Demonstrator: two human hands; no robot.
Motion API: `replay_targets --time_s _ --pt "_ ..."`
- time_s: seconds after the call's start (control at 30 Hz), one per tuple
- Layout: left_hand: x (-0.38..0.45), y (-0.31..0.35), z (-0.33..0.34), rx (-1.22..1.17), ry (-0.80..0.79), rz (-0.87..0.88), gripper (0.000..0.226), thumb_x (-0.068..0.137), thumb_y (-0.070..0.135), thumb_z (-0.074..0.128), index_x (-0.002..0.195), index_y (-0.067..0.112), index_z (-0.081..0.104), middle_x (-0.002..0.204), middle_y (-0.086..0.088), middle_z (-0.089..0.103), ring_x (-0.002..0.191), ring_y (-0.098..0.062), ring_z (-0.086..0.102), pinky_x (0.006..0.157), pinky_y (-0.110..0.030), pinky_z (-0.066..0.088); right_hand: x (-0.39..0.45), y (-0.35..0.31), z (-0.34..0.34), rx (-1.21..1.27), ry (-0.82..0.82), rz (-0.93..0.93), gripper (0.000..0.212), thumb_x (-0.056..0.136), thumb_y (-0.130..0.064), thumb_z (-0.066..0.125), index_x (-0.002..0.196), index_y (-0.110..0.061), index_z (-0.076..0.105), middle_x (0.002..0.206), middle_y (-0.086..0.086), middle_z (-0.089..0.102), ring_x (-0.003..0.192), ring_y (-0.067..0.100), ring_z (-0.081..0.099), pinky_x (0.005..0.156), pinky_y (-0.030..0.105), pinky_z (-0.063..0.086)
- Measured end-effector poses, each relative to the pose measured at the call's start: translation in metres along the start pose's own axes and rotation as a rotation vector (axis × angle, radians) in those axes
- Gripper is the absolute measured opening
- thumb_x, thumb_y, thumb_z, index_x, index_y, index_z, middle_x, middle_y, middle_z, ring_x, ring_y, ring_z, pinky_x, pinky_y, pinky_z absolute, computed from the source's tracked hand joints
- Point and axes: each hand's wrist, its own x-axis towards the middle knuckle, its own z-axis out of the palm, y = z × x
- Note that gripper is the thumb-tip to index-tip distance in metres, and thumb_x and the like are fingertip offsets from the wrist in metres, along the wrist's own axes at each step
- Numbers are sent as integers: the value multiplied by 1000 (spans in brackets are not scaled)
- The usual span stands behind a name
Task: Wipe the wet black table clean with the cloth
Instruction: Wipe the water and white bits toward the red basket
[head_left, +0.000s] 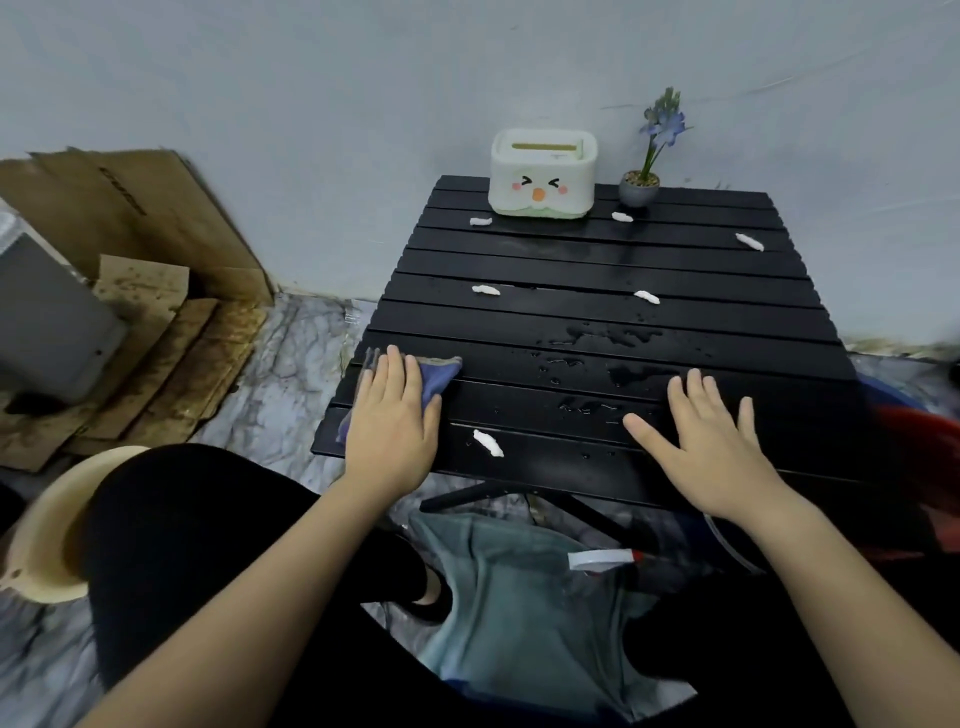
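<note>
Two flat, open-fingered hands: left hand (390, 427) pressing the folded blue cloth (434, 375), right hand (698, 441) on the wet black table (597, 270).

The person is showing two bare forearms, with no sleeve reaching into view on either arm. The left hand (390, 415) and the right hand (711, 441) are wearing no gloves, rings, watch or bracelet, and the fingers (693, 387) are showing short, plain nails. The legs are wearing black trousers (197, 545), the left knee filling the near left. At the end of that leg the foot is wearing a black low-cut shoe (431, 597), which is leaving the top of the foot uncovered.
</note>
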Motion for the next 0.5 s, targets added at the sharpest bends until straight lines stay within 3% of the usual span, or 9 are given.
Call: replay_targets --time_s 0.13,0.23,0.3,0.33,0.37,0.43,0.5 --pt "7 29 -6 -239 -66 144 63 97 46 16 142 8 39 156 -14 31 147 -24 22 119 -37 13 3 -1 2 1 15 -4 102 83 -79 12 157 -9 2 165 11 -8 152 21 -13 121 48 -10" --pt "13 56 -16 -614 -343 110 59 97 51 30 145 21 42 158 -1 32 148 -18 21 121 -39 16 2 1 3 6 20 -10 101 83 -79 12 157 -10 2 165 11 -8 152 21 -13 121 49 -10" --pt "20 59 -27 -990 -471 -17 53 90 49 46 130 16 60 133 -4 60 125 -18 51 108 -39 36 2 3 3 10 21 -14 100 84 -78 13 157 -11 3 165 9 -8 151 18 -14 120 49 -11" --pt "24 56 -32 -1125 -438 -71 46 88 43 53 117 11 68 112 -5 67 104 -16 59 94 -36 42 2 5 2 13 17 -16 99 84 -78 13 157 -12 3 165 7 -8 151 17 -14 120 49 -11" --pt "27 52 -35 -1198 -364 -114 36 89 34 56 110 8 70 102 -4 68 96 -14 60 88 -33 44 3 6 2 17 14 -19 99 84 -78 12 158 -13 4 166 6 -8 151 16 -14 120 49 -12" --pt "34 38 -35 -1003 -157 -162 35 94 21 56 127 14 63 124 -4 65 118 -16 58 100 -33 44 3 7 1 27 11 -23 98 84 -78 12 158 -14 4 166 5 -8 151 15 -14 120 49 -13" --pt "35 27 -31 -604 -9 -88 49 97 23 52 146 25 43 155 -2 38 146 -19 30 119 -38 25 3 6 2 24 14 -23 98 84 -78 12 158 -14 3 165 6 -9 151 15 -14 120 49 -12"
